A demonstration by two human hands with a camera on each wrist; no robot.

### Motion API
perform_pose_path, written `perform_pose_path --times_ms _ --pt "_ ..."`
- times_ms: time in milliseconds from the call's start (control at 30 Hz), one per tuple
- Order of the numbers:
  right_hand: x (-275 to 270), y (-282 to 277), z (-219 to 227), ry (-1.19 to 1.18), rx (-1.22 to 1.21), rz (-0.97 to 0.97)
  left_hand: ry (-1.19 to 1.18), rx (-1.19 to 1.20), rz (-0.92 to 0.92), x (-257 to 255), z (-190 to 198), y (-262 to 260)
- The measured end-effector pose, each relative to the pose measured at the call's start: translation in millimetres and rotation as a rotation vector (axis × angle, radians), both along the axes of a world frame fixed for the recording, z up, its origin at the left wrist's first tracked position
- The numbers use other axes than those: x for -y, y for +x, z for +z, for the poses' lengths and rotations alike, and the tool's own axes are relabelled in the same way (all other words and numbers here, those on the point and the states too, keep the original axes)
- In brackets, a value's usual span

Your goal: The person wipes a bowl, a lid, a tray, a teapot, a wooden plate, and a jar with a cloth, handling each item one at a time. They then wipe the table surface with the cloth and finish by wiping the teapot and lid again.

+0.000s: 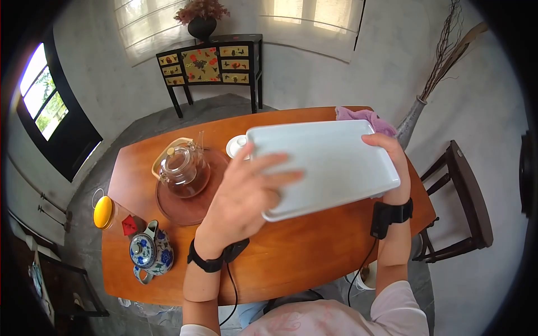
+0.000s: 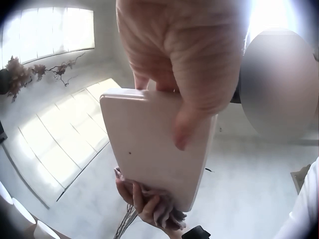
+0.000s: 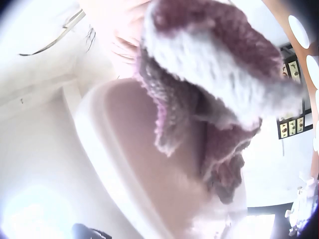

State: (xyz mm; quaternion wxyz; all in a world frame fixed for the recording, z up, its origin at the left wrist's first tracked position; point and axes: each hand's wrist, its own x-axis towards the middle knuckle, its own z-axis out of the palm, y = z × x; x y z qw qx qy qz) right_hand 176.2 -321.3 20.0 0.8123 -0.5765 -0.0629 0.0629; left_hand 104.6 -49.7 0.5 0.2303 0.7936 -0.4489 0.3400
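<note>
While both hands hold it aloft over the counter (image 1: 302,252), one white rectangular tray (image 1: 336,168) takes the middle of the scene, its rimmed face toward the person.

Left hand (image 1: 244,196): grip pinching the tray's left end, fingers spread over the rimmed face and blurred in the head view, thumb against the underside in the left wrist view.

Right hand (image 1: 394,155): grip holding the tray's right end, thumb over the rim, fingers behind. One purple cloth (image 1: 361,115), pale on part of its surface, is bunched in these fingers against the underside and shows past the far right edge.

On the counter, left: one clear glass teapot (image 1: 185,173) with pale handle, dark liquid inside, standing on one round reddish-brown board (image 1: 179,214). Far of the left hand: one small white dish (image 1: 234,147), partly hidden by the tray. Near left: one blue-and-white teapot (image 1: 162,255); just beyond it, one glass jar with yellow lid (image 1: 103,212) and one red piece (image 1: 129,225).

Far, against the wall: one black cabinet (image 1: 203,64) with painted panels, bearing one dark vase (image 1: 202,27) of reddish foliage. Right: one tall grey vase (image 1: 411,115) of dry branches; one dark chair (image 1: 468,193).
</note>
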Motion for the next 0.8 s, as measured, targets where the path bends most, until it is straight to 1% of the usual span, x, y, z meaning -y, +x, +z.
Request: perform_pose_path --times_ms 67,100,133,200,233,267,333,400,433,467,500,533,567,600,633,667,733,767,800 --pt "3 6 -4 0.021 0.0 -0.02 -0.325 0.106 0.133 3 -7 11" --pt "3 8 -5 0.04 0.003 -0.038 -0.402 -0.055 0.161 2 -12 10" --pt "0 6 -5 0.043 0.005 -0.038 -0.399 -0.053 0.161 6 -15 10" --pt "-11 -1 -7 0.114 0.062 -0.228 -1.119 -0.818 -0.727 16 -19 10" --pt "-14 -1 -12 0.119 0.062 -0.228 -1.134 -0.909 -0.802 9 -22 13" --pt "-17 0 -19 0.165 0.082 -0.248 -1.129 -0.909 -0.799 9 -21 14" --pt "-28 -1 -29 0.215 0.104 -0.259 -1.461 -1.064 -0.517 10 -20 14" --pt "-43 -9 -37 0.288 0.196 -0.25 -1.443 -1.125 -0.503 21 -25 16" --pt "-49 -6 -49 0.244 0.306 -0.241 -1.509 -1.086 -0.459 25 -23 14" --pt "-58 -8 -59 0.24 0.325 -0.264 -1.578 -1.043 -0.416 26 -21 13" --pt "-62 -9 -70 0.182 0.321 -0.238 -1.588 -1.025 -0.414 21 -23 13" --pt "-65 -8 -78 0.128 0.319 -0.214 -1.544 -0.964 -0.292 14 -25 14" --pt "-66 -5 -81 0.128 0.324 -0.203 -1.497 -0.905 -0.172 9 -26 14" --pt "-62 -2 -83 0.056 0.343 -0.143 -1.503 -0.895 -0.17 8 -25 13" --pt "-58 1 -83 -0.015 0.362 -0.084 -1.502 -0.829 -0.107 9 -23 13" --pt "-54 6 -79 -0.017 0.361 -0.078 -1.499 -0.768 -0.042 9 -22 11" --pt "-50 15 -58 0.133 0.297 -0.289 -1.502 -0.788 -0.061 6 -23 11" --pt "-53 15 -42 0.132 0.298 -0.287 -1.497 -0.803 -0.09 4 -22 12" --pt "-58 12 -22 0.117 0.391 -0.254 -1.497 -0.804 -0.091 5 -21 11"
